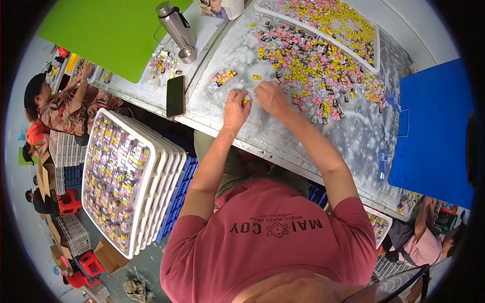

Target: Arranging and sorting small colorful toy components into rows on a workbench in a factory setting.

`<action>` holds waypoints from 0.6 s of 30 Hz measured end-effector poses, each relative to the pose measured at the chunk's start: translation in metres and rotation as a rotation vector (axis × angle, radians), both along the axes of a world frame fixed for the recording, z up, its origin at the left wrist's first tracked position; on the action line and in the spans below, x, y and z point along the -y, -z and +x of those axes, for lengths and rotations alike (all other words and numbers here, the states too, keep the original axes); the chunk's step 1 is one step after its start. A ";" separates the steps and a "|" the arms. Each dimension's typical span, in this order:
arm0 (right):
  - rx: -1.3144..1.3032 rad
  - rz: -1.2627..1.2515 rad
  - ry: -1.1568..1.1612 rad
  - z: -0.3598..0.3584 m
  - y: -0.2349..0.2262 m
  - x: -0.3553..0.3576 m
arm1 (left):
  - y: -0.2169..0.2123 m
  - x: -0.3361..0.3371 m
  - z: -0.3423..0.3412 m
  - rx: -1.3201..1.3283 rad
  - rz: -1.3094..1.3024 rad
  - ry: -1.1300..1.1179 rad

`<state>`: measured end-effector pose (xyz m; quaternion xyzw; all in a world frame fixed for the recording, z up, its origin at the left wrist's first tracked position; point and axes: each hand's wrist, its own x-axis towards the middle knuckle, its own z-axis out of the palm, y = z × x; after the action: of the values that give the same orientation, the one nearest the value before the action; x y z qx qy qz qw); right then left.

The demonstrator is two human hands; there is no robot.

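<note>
Hands at bench (348,136) edge: left hand (236,108) pinches yellow piece (246,99), right hand (271,97) curled beside it, apparently empty. Best keep grip light, piece clear of pile (313,70).

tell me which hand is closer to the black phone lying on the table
Left. The left hand is on the table just right of the black phone, with a gap between them. The right hand lies farther right, beyond the left hand, at the edge of the heap of small pieces.

bright even daylight, soft shadows; strong fisheye bending, black vignette at rim; centre sharp.
</note>
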<state>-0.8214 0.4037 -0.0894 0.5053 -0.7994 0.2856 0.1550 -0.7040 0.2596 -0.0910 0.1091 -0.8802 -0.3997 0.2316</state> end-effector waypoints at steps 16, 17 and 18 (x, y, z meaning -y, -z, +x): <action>0.072 0.148 0.109 -0.026 -0.007 0.002 | -0.006 -0.008 -0.006 0.021 -0.082 -0.040; 0.072 0.150 0.108 -0.021 -0.009 0.000 | -0.004 -0.006 -0.006 0.012 -0.121 -0.053; 0.117 0.168 0.105 -0.015 -0.010 -0.002 | -0.002 -0.006 -0.006 0.002 -0.161 -0.066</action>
<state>-0.8365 0.4054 -0.0796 0.4565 -0.8536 0.2380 0.0797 -0.7101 0.2651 -0.0887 0.1197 -0.9056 -0.3198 0.2517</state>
